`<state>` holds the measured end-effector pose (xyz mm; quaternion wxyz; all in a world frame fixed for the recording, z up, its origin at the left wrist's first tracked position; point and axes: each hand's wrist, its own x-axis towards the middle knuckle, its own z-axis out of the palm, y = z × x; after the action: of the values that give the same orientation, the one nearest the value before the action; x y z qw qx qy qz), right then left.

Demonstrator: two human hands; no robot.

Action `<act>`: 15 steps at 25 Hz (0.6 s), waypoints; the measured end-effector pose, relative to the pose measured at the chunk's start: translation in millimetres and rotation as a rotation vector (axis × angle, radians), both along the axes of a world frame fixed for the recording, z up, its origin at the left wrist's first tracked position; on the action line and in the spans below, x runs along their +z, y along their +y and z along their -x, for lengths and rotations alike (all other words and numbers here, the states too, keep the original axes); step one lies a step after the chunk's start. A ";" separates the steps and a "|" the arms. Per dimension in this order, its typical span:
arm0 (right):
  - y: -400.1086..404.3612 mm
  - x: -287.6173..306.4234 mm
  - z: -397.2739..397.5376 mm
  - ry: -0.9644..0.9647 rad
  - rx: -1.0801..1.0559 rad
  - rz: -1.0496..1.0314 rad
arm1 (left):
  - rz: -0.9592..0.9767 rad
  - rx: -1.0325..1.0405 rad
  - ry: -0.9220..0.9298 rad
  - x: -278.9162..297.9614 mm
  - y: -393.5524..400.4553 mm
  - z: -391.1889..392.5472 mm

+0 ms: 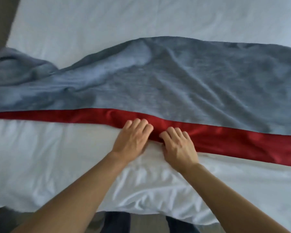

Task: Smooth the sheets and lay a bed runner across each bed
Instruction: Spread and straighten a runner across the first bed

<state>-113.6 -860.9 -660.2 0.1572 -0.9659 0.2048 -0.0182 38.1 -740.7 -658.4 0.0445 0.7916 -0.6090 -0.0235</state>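
Leftmost, beyond the edge of the white sheet [40, 157], a strip of dark floor [0, 27] shows, and against that edge the grey end of the bed runner [175, 84] lies bunched in a rumpled heap. From there the runner stretches across the sheet to the right side of the view, grey over most of its width and crossed by slanting creases, with a raised fold near its far edge. Along the runner's near side runs a red border [233, 143], narrow at the left and wider toward the right, bowed and puckered at the middle. The left hand [133, 140] sits on the near edge of that border, fingers curled with their tips dug into the red cloth, gathering it. Just right of it, almost touching, the right hand [178, 147] does likewise, knuckles bent and fingertips pinching the same puckered stretch of border. Both forearms reach in across the sheet on the near side of the runner, where the white cloth is wrinkled into many small folds. Below the sheet's near edge, dark trouser legs [118, 222] and grey floor appear.
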 end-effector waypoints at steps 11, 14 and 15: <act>25.0 26.1 -75.3 0.024 -0.427 0.001 | 0.114 0.093 0.024 -14.5 70.7 -152.7; -4.3 47.9 -83.0 0.134 -0.539 -0.300 | -0.051 0.206 0.570 16.8 62.4 -171.7; -11.7 51.0 -84.8 0.214 -0.515 -0.400 | -0.174 0.229 0.744 24.1 60.7 -176.5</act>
<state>-28.9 -872.6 -609.2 0.3114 -0.8291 0.4566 0.0848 214.6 -680.1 -634.3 0.1974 0.7926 -0.4548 -0.3550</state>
